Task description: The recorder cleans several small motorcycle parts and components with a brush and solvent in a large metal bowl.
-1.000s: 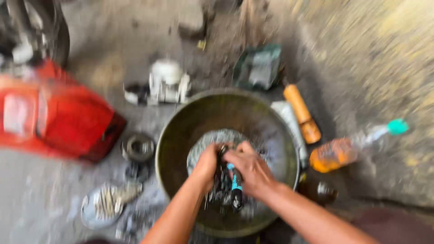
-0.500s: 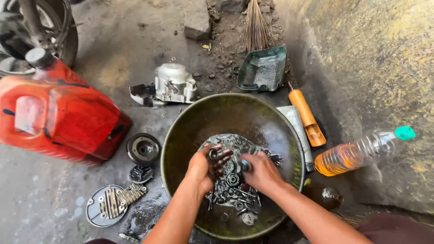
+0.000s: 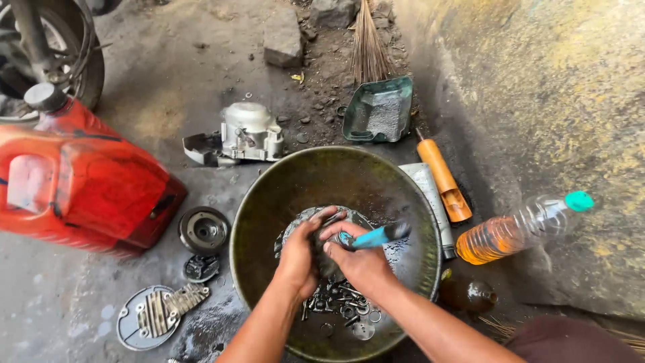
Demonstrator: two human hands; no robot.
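My left hand (image 3: 300, 252) is closed around a small dark metal part (image 3: 327, 236), held low over the middle of the wide metal basin (image 3: 269, 202) on the floor; the part is mostly hidden by my fingers, so I cannot tell its exact shape. My right hand (image 3: 359, 262) grips a blue-handled brush (image 3: 371, 236), its handle pointing right and its head pressed against the part.

Status: cleaning is in progress. A pile of small parts (image 3: 339, 306), washers, rings and bolts, lies wet in dark liquid at the basin's bottom, just below my hands. I judge these partly washed at best; none has been lifted out of the basin.

Outside the basin, to its left, a round hub (image 3: 203, 230), a smaller disc (image 3: 201, 267) and a finned cover plate (image 3: 153, 316) rest on the floor, looking grimy. An engine casing (image 3: 248, 132) sits beyond the basin. I judge these as outstanding.

A red jerrycan (image 3: 80, 181) and a bottle of amber liquid (image 3: 517, 230) stand by on either side.
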